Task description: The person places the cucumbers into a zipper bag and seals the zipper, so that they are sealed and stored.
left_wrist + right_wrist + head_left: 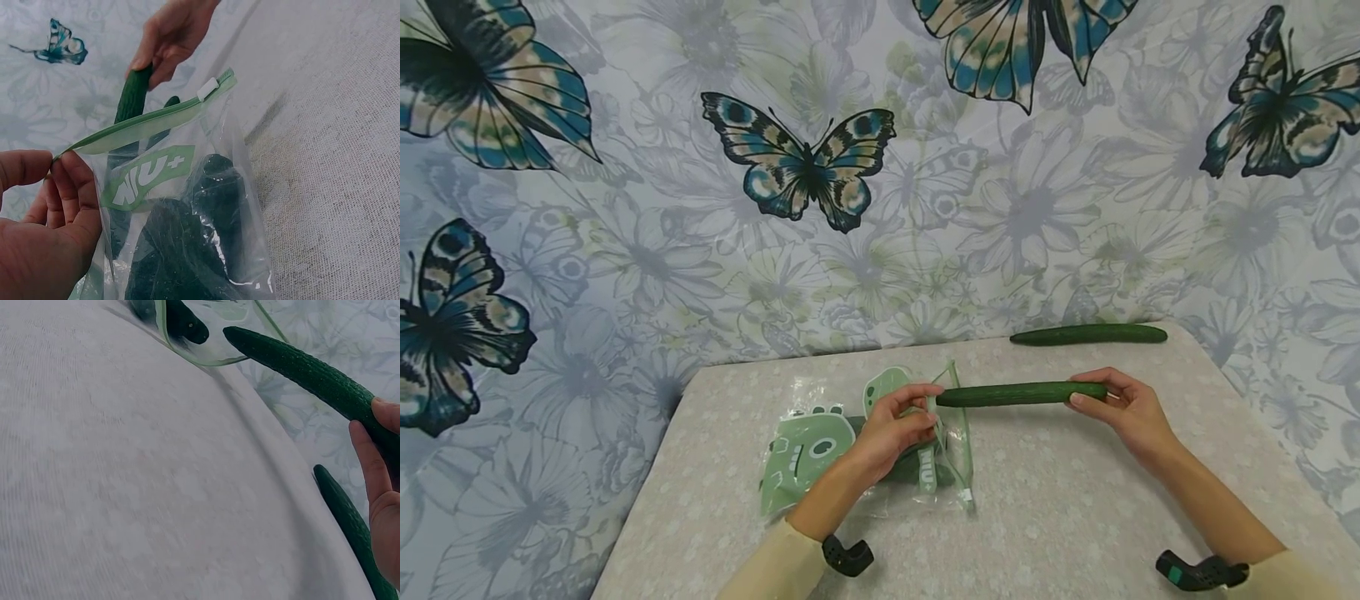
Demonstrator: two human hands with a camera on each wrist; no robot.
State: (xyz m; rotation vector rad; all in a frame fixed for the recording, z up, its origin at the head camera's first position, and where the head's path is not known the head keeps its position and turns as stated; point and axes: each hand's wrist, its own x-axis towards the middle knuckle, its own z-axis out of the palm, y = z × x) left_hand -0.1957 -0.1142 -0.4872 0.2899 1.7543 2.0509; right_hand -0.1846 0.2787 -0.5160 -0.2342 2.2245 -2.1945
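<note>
My right hand [1126,410] pinches one end of a long dark green cucumber [1011,394] between thumb and fingers. The cucumber lies level over the table, its far tip at the mouth of a clear slider zip bag [808,454] with a green cartoon print. At the bag's green zip edge [156,122], my left hand [887,433] pinches the rim, and the mouth is spread in the right wrist view. More cucumbers [165,250] show through the plastic. In the right wrist view, the held cucumber [306,369] has its tip right at the opening.
Another cucumber [1090,335] lies along the table's back edge on the right. A pale patterned cloth covers the table [1045,508]. Behind stands a wall covering [1000,217] printed with flowers and butterflies. The white zip slider [207,89] sits near one end of the bag's seal.
</note>
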